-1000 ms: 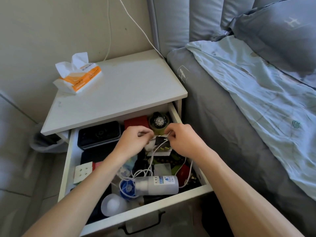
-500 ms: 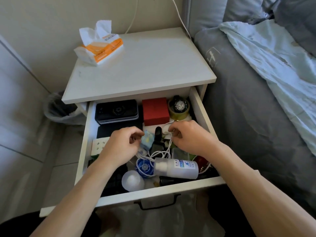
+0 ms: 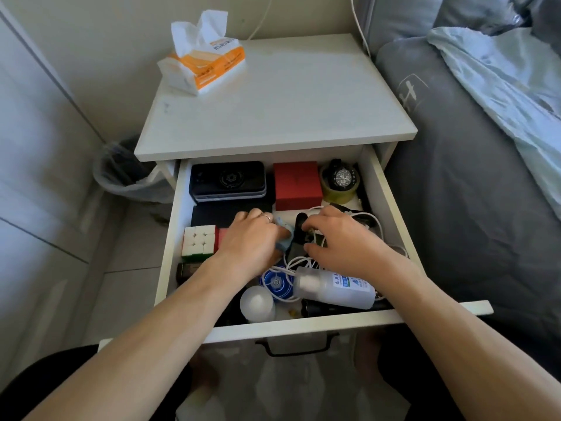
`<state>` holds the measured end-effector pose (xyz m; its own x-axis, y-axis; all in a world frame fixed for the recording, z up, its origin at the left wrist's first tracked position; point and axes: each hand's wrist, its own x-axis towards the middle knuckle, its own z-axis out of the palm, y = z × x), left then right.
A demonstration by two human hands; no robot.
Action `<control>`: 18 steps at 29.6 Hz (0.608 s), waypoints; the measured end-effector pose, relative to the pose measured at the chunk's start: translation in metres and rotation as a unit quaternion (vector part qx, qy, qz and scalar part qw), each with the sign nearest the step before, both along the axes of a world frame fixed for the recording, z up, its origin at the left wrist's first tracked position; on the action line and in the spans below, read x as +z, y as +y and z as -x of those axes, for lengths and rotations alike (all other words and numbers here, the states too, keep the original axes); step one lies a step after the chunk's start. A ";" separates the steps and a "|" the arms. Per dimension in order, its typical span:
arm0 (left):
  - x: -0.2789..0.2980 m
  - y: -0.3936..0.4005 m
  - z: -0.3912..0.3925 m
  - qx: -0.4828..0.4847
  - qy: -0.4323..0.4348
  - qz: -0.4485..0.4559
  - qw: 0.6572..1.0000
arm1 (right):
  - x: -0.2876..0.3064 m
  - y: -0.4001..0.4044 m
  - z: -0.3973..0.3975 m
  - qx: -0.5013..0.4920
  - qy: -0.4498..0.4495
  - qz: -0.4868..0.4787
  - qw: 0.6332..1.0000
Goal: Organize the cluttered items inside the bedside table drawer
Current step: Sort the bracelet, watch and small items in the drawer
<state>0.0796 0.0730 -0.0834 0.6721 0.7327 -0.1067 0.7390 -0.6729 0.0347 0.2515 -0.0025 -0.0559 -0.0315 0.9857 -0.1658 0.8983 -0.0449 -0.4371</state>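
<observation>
The white drawer (image 3: 303, 326) stands pulled out, full of clutter. My left hand (image 3: 249, 241) sits in its middle with fingers curled round a small light-blue packet (image 3: 285, 238). My right hand (image 3: 340, 238) is just right of it, fingers curled into the tangled white cable (image 3: 303, 262) beside a black oblong object (image 3: 300, 226). At the back lie a black case (image 3: 227, 180), a red box (image 3: 297, 185) and a watch on a tape roll (image 3: 341, 180). A cube puzzle (image 3: 198, 240) sits left. A white bottle (image 3: 337, 287), a blue disc (image 3: 274, 282) and a white cap (image 3: 257, 303) lie in front.
A tissue pack (image 3: 203, 65) stands on the bedside table top (image 3: 288, 101). The grey bed (image 3: 455, 177) with a pale-blue sheet runs along the right. A lined waste bin (image 3: 127, 171) sits on the floor to the left. A white cord (image 3: 358, 22) hangs behind the table.
The camera has tilted down and closer, showing more of the drawer. Both hands have dropped lower into the drawer's middle, still working at the cable and the blue packet.
</observation>
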 end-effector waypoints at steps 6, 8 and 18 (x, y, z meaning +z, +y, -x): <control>0.011 -0.002 0.021 0.085 -0.281 0.071 0.953 | 0.004 -0.007 -0.004 -0.029 0.045 -0.044 0.998; 0.018 -0.005 0.025 0.136 -0.412 0.171 0.885 | 0.004 -0.008 -0.006 -0.050 0.063 -0.068 0.994; 0.041 -0.027 0.041 0.058 -0.516 0.352 0.779 | 0.021 -0.007 0.007 -0.239 0.537 0.075 0.805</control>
